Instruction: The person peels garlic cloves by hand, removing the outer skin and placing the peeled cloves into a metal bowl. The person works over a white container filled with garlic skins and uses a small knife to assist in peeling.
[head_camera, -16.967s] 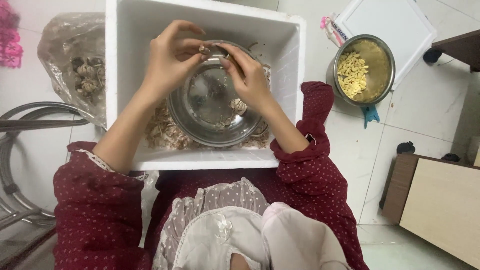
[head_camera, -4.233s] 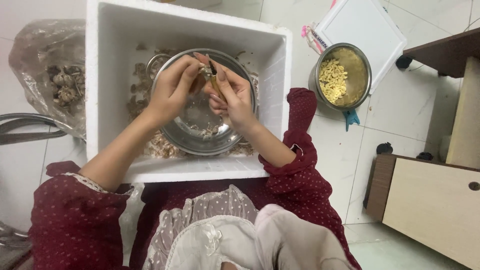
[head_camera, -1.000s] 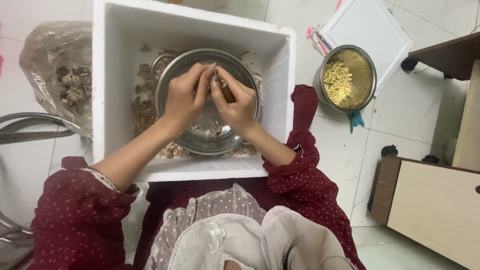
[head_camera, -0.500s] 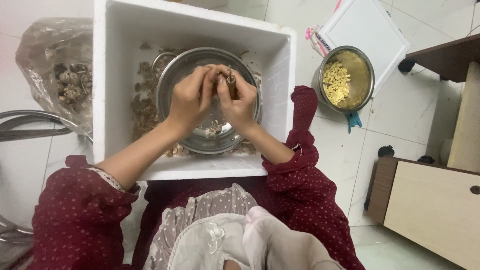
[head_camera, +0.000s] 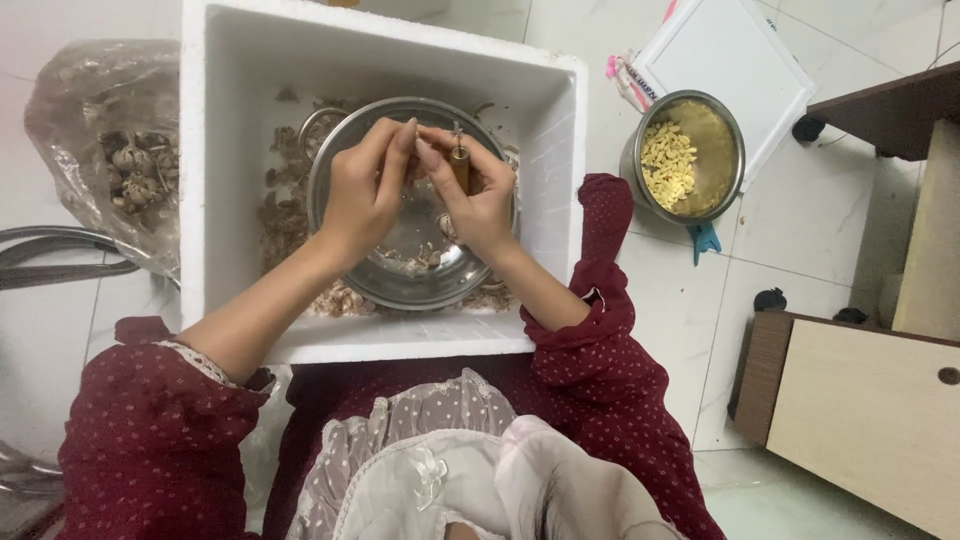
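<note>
Nearby, plastic bag (head_camera: 95, 140) left, pot of peeled cloves (head_camera: 688, 157) right.

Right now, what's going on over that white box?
A person sits with a white foam box in front of them and works with both hands over a steel bowl inside it. The right hand grips a small tool with a brown handle, and the left hand pinches something small against it, too hidden to identify. Papery husks litter the box. A clear bag of bulbs lies left of it; a steel pot of pale peeled pieces stands to the right.
</note>
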